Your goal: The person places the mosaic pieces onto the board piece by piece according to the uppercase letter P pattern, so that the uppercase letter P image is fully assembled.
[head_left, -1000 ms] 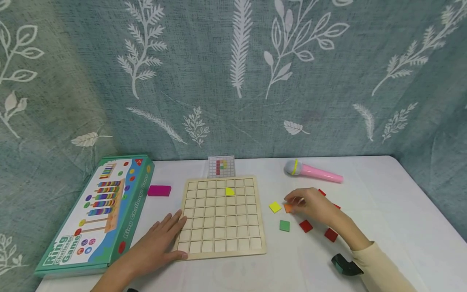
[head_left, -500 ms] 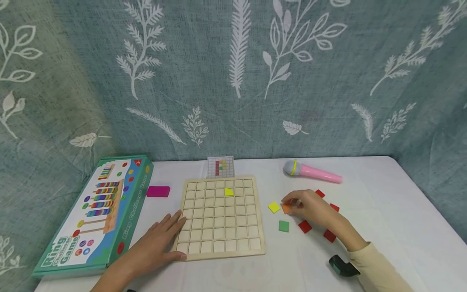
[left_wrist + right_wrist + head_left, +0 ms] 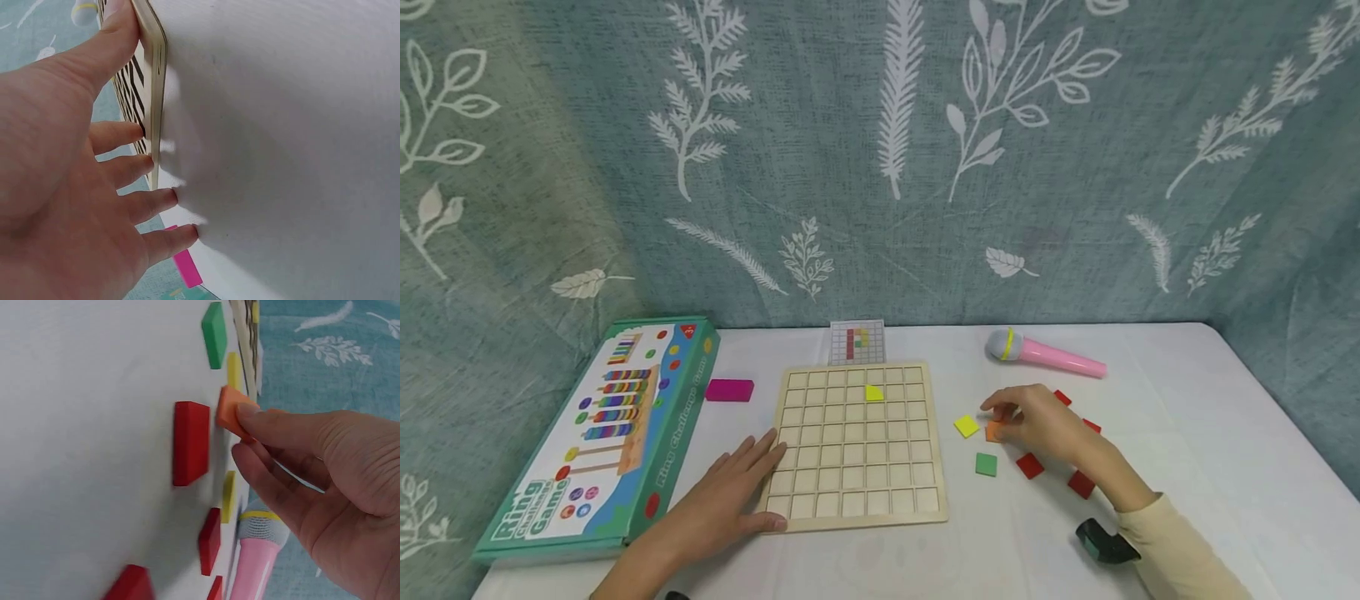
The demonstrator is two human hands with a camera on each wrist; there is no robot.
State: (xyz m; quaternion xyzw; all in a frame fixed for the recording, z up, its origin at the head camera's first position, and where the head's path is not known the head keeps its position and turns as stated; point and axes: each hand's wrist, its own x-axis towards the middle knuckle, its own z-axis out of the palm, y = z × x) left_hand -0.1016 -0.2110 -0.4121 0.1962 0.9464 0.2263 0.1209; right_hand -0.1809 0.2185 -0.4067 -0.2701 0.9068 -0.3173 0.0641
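A wooden grid board (image 3: pixel 938 492) lies in front of me, with one rounded yellow piece (image 3: pixel 874 393) in a cell of its second row. My left hand (image 3: pixel 726 487) rests along the board's left edge, fingers spread, the thumb on the near-left corner. To the right of the board, my right hand (image 3: pixel 1037 422) pinches an orange square tile (image 3: pixel 231 411) between thumb and fingers. The tile looks tilted just off the cloth in the right wrist view. Near it lie a yellow tile (image 3: pixel 966 427), a green tile (image 3: pixel 987 464) and several red tiles (image 3: pixel 1030 466).
A small pattern card (image 3: pixel 857 342) stands behind the board. A pink toy microphone (image 3: pixel 1060 358) lies at the back right. The game box (image 3: pixel 602 442) and a magenta block (image 3: pixel 729 390) are at the left. Another yellow piece (image 3: pixel 229 497) shows below the right hand's fingers.
Both hands stay nearly in place. The right hand keeps its fingers on the orange tile, which has barely moved. The whole view shifts slightly with the head.
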